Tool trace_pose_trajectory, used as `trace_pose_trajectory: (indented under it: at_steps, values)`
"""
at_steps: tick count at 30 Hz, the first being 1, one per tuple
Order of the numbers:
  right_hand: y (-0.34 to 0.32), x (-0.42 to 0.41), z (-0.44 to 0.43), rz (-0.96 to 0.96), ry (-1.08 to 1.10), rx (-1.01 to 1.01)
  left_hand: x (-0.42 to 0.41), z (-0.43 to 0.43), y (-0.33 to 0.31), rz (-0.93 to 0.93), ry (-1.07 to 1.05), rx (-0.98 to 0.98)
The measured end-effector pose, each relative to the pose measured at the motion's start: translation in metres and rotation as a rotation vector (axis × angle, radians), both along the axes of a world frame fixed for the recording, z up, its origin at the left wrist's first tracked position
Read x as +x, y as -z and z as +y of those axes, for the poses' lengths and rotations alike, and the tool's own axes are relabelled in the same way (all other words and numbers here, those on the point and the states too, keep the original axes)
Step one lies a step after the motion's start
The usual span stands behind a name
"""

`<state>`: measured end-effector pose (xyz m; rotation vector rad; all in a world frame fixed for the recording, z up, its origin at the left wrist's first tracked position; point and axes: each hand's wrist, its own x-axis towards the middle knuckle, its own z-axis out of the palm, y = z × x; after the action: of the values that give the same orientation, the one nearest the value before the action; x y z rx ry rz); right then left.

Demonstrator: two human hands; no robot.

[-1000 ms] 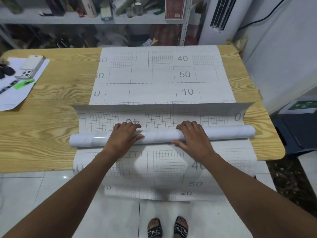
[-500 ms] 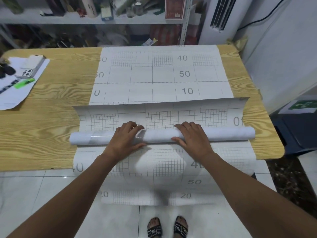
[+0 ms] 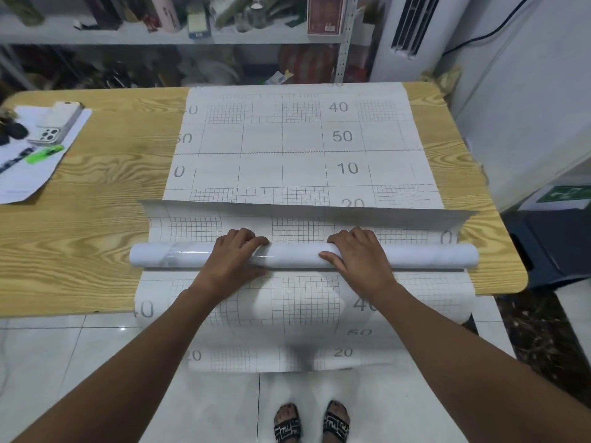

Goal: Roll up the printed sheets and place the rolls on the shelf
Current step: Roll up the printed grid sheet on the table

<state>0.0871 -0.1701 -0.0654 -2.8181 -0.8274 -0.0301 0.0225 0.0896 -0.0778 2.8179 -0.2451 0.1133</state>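
Wood-grain table (image 3: 96,244) fills most of the view, with a cluttered shelf (image 3: 160,36) running along behind its far edge. One printed sheet (image 3: 297,145), all grid squares and big numbers like 40, 50 and 10, lies flat on the far half of the table. A second printed sheet (image 3: 303,314) sits nearer. Its near end droops off the table's near edge toward the tiled floor (image 3: 64,362), and its far edge lifts a bit and overlaps the flat one.

Across that second sheet lies the roll (image 3: 297,255), a long white tube running left to right near the table's near edge. The left hand (image 3: 235,257) is on the roll left of centre, fingers curled over the top, thumb on the near side. The right hand (image 3: 358,257) is the same deal right of centre, so both are wrapped onto the roll with a bare stretch of tube between them.

Far left on the table are some loose papers (image 3: 35,180), a white phone (image 3: 57,123) lying on them, and a green marker (image 3: 44,154) just near of it.
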Motion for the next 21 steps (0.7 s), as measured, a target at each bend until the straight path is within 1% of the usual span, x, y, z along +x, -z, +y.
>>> trace_pose_trajectory:
  at_steps: [3,8,16,21]
  values:
    - [0.000,0.000,0.000,0.003,-0.001,0.000,0.000,0.000,0.000,0.009,0.001,0.008]
    - [0.003,0.002,0.000,-0.060,-0.014,-0.051,0.001,0.000,0.002,0.005,0.003,0.015]
    - [0.006,0.002,0.001,-0.082,-0.002,-0.038,0.001,-0.001,-0.007,0.028,0.013,-0.069]
    - [0.008,0.003,0.000,-0.115,0.016,-0.025,0.005,0.000,-0.011,0.028,0.033,-0.043]
